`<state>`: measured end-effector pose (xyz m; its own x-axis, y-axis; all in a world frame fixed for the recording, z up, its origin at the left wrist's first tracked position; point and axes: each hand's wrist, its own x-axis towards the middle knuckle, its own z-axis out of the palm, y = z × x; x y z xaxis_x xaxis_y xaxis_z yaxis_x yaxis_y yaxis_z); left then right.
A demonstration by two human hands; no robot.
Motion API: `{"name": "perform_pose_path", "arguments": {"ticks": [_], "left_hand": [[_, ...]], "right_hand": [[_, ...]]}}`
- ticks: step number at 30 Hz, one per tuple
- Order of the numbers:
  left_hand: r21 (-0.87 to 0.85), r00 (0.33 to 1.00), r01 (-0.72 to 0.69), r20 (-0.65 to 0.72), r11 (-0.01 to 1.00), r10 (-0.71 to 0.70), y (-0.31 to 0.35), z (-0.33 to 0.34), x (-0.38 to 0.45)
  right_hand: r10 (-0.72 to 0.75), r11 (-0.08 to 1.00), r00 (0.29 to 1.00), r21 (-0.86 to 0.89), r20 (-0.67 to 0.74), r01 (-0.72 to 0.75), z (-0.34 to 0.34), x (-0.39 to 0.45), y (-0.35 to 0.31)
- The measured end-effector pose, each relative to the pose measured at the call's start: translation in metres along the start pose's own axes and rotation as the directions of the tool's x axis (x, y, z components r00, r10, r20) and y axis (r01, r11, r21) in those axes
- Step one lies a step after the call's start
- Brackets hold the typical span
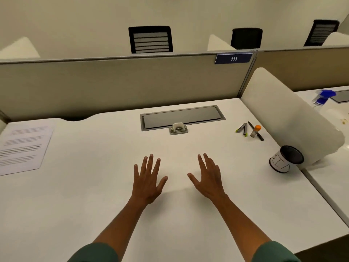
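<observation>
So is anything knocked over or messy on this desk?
Yes. The pen cup lies tipped on its side near the right edge of the desk, and pens and an orange-capped glue stick lie loose beyond it.

Beige partition (113, 87) — black chairs (150, 39) beyond, cream wall (75, 19)

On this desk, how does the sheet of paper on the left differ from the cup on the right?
The sheet of paper lies flat at the left edge of the desk; the cup is a rounded container at the right, beside the divider. The paper carries printed lines of text; the cup has black drawn marks and a dark inside. Both are white, and neither the left hand nor the right hand touches them.
</observation>
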<state>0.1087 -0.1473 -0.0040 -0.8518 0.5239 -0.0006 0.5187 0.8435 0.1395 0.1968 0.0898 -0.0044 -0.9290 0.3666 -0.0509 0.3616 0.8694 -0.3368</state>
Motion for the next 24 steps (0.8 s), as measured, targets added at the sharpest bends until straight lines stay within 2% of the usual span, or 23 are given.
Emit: {"name": "perform_pose_path", "arguments": {"ticks": [8,15,19,24], "left_hand": [[-0.025,0.997,0.075,0.033,0.997,-0.074,-0.053,0.018,-0.041],[-0.095,0.995,0.074,0.07,0.993,-0.067,-0.08,0.042,-0.067],[-0.079,0.995,0.06,0.08,0.995,-0.053,-0.084,0.053,-0.077],[-0.071,0.996,0.062,0.064,0.996,-0.058,-0.085,0.059,-0.079]], "right_hand": [[-0.041,0.999,0.991,-0.001,0.129,0.042,0.046,-0.026,-0.038],[-0.187,0.977,0.982,0.11,0.037,0.182,0.072,-0.052,-0.081],[-0.191,0.969,0.974,0.184,0.12,0.167,0.082,-0.061,-0.099],[-0.228,0.97,0.949,0.14,0.217,0.201,0.086,-0.065,-0.103]]}}
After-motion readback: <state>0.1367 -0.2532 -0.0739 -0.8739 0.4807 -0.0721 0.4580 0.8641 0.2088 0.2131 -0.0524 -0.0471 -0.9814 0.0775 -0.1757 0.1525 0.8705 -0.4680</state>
